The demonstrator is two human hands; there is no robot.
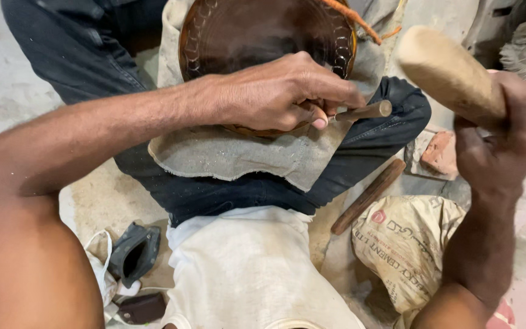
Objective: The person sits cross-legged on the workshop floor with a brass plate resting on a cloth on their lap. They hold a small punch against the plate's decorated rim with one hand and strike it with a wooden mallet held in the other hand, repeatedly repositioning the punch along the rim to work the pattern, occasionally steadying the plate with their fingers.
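Observation:
A round brown disc [257,33] with a carved rim pattern rests on a grey cloth [238,155] laid over my lap. My left hand [275,91] lies on the disc's near edge and grips a short wooden-handled chisel [366,111], whose butt end points right. My right hand [509,131] is raised at the right, closed around the handle of a pale wooden mallet [448,73]. The mallet head hangs above and to the right of the chisel's end, apart from it.
A brown wooden stick [369,196] lies on the floor by my knee. A printed tan sack [406,244] sits at the lower right, and a reddish brick piece [442,152] beside it. A dark pouch [134,253] and white cloth lie at the lower left.

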